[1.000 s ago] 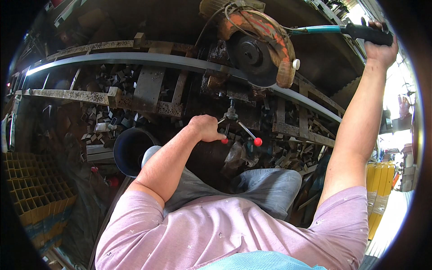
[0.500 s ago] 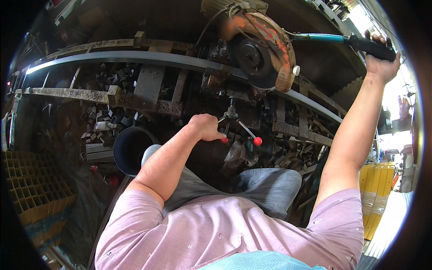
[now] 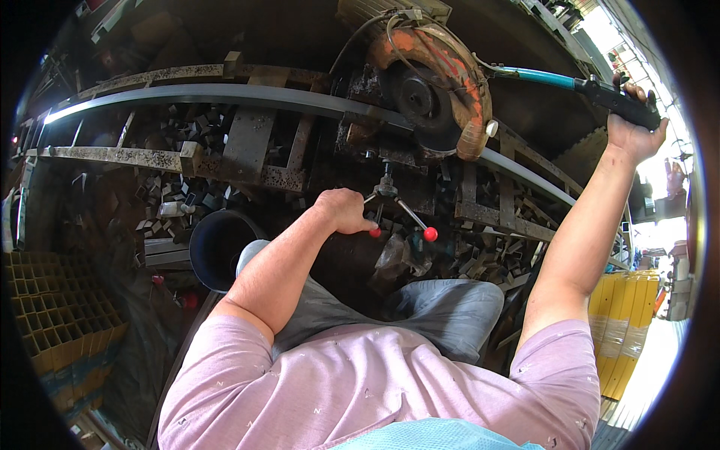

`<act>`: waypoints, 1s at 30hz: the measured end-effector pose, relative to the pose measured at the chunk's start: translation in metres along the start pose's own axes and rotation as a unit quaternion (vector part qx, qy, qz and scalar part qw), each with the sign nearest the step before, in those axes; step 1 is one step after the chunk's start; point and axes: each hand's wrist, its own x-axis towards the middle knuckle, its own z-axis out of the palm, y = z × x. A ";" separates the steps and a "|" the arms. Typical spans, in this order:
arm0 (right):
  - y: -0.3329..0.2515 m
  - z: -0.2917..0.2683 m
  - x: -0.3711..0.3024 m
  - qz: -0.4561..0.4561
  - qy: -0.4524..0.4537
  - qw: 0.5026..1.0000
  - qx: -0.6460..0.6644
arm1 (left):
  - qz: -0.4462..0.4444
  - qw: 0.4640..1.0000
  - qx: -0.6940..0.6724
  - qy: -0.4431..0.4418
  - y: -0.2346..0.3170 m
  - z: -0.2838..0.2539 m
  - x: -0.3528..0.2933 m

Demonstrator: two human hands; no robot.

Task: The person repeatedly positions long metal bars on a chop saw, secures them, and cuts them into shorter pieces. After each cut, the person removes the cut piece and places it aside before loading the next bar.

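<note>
My left hand (image 3: 346,211) grips one arm of a vise handle (image 3: 396,207) with red ball ends, low in front of me. My right hand (image 3: 634,129) is raised at the upper right, closed around the black grip of the long lever (image 3: 576,82) of a chop saw. The saw's orange guard and dark cutting disc (image 3: 431,94) sit over a long grey metal bar (image 3: 225,96) that runs across the machine bed from left to right.
Many short cut metal pieces (image 3: 176,202) lie piled under the bed's rusty rails. A dark round bucket (image 3: 221,247) stands by my left knee. Yellow square tube stock (image 3: 45,315) is stacked at the left, and yellow panels (image 3: 626,322) stand at the right.
My right hand has pulled the saw lever lower, and the saw head has come down closer to the grey bar. My left hand has stayed on the vise handle.
</note>
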 end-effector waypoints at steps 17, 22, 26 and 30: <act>0.000 -0.008 -0.003 -0.003 0.027 0.999 0.031 | -0.015 1.000 0.006 -0.002 0.003 -0.001 -0.003; 0.002 -0.009 -0.003 -0.019 0.050 0.998 0.019 | -0.017 1.000 0.008 -0.008 0.003 -0.001 -0.002; 0.001 -0.009 -0.003 -0.028 0.054 0.998 0.009 | -0.015 1.000 0.008 -0.005 0.002 0.000 -0.001; 0.004 -0.009 -0.005 -0.040 0.062 0.997 0.004 | -0.016 1.000 0.007 -0.009 0.004 -0.002 -0.003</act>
